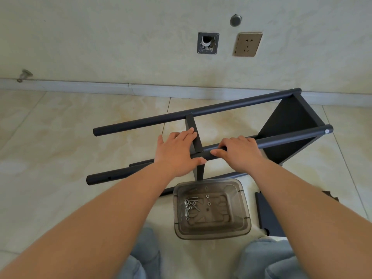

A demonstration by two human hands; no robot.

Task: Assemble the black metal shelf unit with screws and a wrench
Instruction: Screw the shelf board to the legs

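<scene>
From the head camera, both bare forearms are reaching forward and slightly inward over the knees toward the black shelf unit (289,125), which is lying on its side on the tiled floor (60,137) near the wall.

The left hand (177,154) is lying palm down with its fingers straight and close together, resting across the narrow middle shelf panel (194,135) where that panel is meeting the near tube (281,138); its thumb is pointing right along the tube, beside a small bright screw head (201,157).

The right hand (239,151) is curling over the same tube just to the right of the panel, fingers wrapping over the top and thumb stretching left underneath, so it is gripping the tube.

The far tube (181,115) is running parallel behind both hands.

A translucent plastic bin (243,202) is sitting on the floor just in front of the knees, holding loose screws (191,204) and washers.
</scene>
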